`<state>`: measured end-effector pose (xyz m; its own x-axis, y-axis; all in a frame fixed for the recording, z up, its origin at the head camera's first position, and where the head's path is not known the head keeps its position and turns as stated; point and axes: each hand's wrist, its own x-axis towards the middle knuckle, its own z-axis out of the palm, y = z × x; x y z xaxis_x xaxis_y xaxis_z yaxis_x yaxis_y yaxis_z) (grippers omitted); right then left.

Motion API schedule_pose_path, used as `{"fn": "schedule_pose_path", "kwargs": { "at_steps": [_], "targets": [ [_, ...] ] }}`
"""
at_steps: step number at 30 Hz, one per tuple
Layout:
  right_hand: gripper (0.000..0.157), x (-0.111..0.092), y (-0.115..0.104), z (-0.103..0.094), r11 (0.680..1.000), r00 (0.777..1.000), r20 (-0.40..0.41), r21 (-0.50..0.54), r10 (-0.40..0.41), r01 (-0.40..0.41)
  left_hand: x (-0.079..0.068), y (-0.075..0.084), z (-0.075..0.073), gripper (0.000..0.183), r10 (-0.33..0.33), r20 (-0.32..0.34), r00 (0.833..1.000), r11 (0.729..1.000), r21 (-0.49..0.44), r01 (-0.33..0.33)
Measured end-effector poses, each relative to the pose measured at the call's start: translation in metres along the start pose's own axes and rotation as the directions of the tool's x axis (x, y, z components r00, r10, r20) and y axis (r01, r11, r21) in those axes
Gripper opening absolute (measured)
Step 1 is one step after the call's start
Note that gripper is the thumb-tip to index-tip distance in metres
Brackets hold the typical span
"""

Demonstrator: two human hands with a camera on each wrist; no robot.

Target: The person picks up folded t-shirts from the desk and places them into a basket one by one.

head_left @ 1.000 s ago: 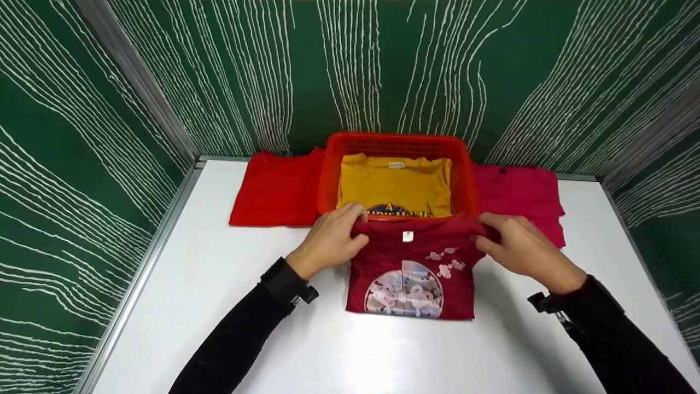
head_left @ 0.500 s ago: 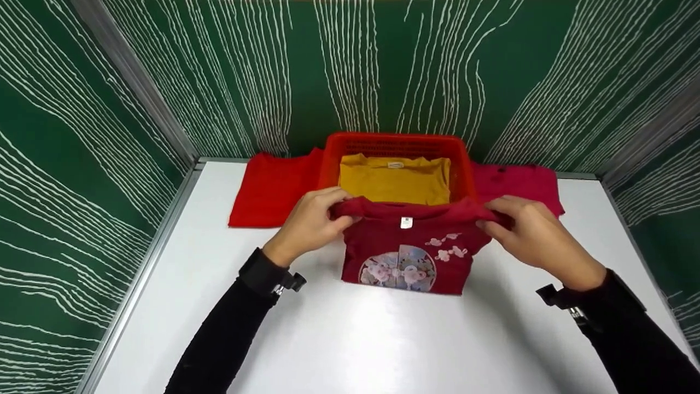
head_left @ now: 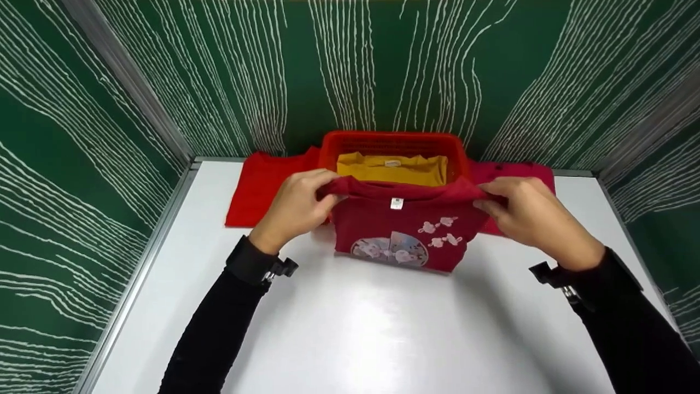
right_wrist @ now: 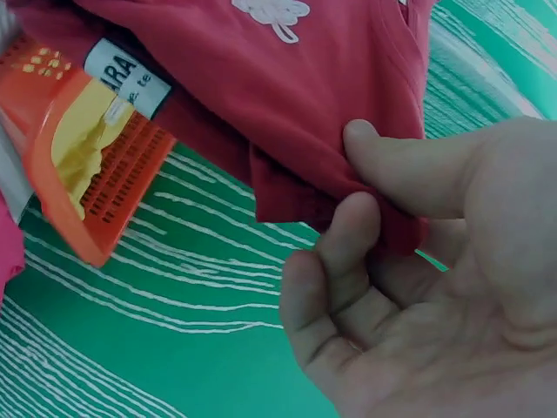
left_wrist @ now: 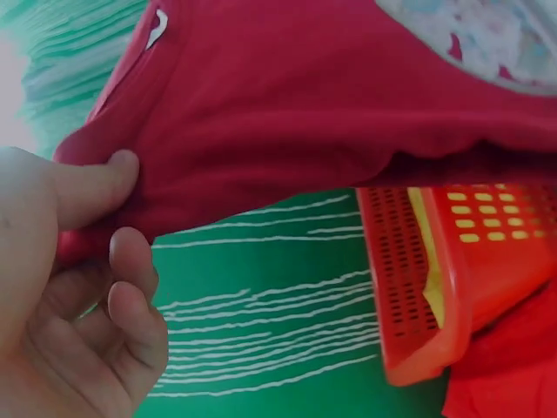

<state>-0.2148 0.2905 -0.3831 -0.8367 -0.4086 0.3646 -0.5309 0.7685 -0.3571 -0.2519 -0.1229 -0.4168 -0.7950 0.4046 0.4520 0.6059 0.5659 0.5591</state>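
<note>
A folded dark red T-shirt point(head_left: 404, 224) with a round floral print and pale flowers hangs raised in front of the red basket point(head_left: 465, 156). My left hand point(head_left: 298, 205) pinches its upper left corner between thumb and fingers. At the upper right corner, my right hand point(head_left: 528, 216) pinches the cloth the same way. Both wrist views show thumb and index finger gripping the fabric, the other fingers curled below. Inside the basket lies a folded yellow T-shirt point(head_left: 394, 169), its lower part hidden behind the dark red one.
A folded bright red garment point(head_left: 262, 189) lies left of the basket on the white table point(head_left: 350, 334). To the right is a folded magenta garment point(head_left: 525, 172), partly behind my right hand. Green walls with white wavy lines point(head_left: 350, 65) enclose the back and sides.
Both hands have lifted the dark red T-shirt up and toward the basket. Its lower edge has risen, and it now covers more of the yellow T-shirt and the basket's front.
</note>
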Motion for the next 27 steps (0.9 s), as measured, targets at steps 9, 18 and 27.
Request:
{"fn": "schedule_pose_path", "kwargs": {
  "at_steps": [9,18,27],
  "targets": [
    [0.017,0.037,0.017,0.010,0.997,0.997,-0.056,0.050,0.054,-0.051,0.029,-0.014,-0.002,0.027,-0.054,-0.048,0.997,0.997,0.053,0.057],
    [0.017,0.073,0.034,0.020,0.998,0.993,-0.102,0.003,0.055,-0.055,0.066,-0.028,-0.009,0.024,-0.136,-0.039,0.990,0.984,0.107,0.140],
    [0.022,0.094,0.059,0.040,0.991,0.990,-0.065,-0.048,0.125,-0.128,0.094,-0.053,0.010,0.019,-0.227,0.009,0.974,0.964,0.145,0.223]
  ]
}}
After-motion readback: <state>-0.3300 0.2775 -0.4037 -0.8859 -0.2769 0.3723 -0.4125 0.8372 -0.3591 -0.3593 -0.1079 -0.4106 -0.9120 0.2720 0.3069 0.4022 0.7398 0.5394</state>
